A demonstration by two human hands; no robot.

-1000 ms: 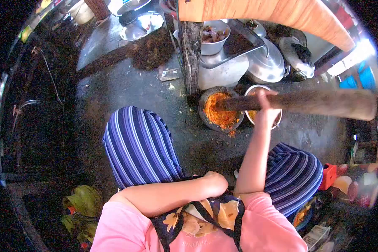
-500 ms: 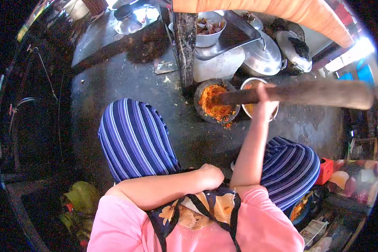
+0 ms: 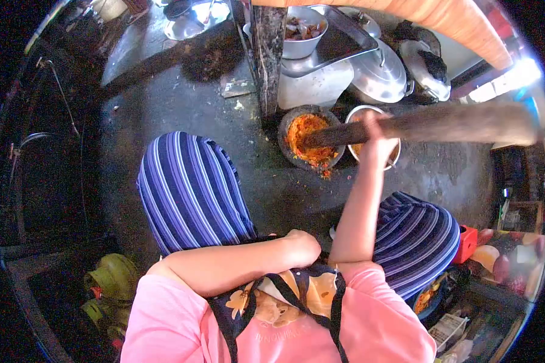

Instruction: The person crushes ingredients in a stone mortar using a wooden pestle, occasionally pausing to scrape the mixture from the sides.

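Note:
My right hand is closed round a long, thick wooden pestle, slanting to the left. The pestle's lower end rests in orange-red mashed paste inside a dark stone mortar on the floor. Bits of paste cling to the mortar's near rim. Just right of it, partly hidden under my right hand and the pestle, stands a metal bowl. My left hand lies bent across my lap, its back towards me and its fingers hidden.
Behind the mortar stands a dark wooden post. Beyond it are a bowl of brownish food pieces, a large lidded pot and a metal tray. Green gas cylinders stand lower left; a red box sits at the right.
The pestle's upper end and my right hand have shifted slightly, with the pestle still in the mortar. The whole view has moved a little. My left hand stays in my lap.

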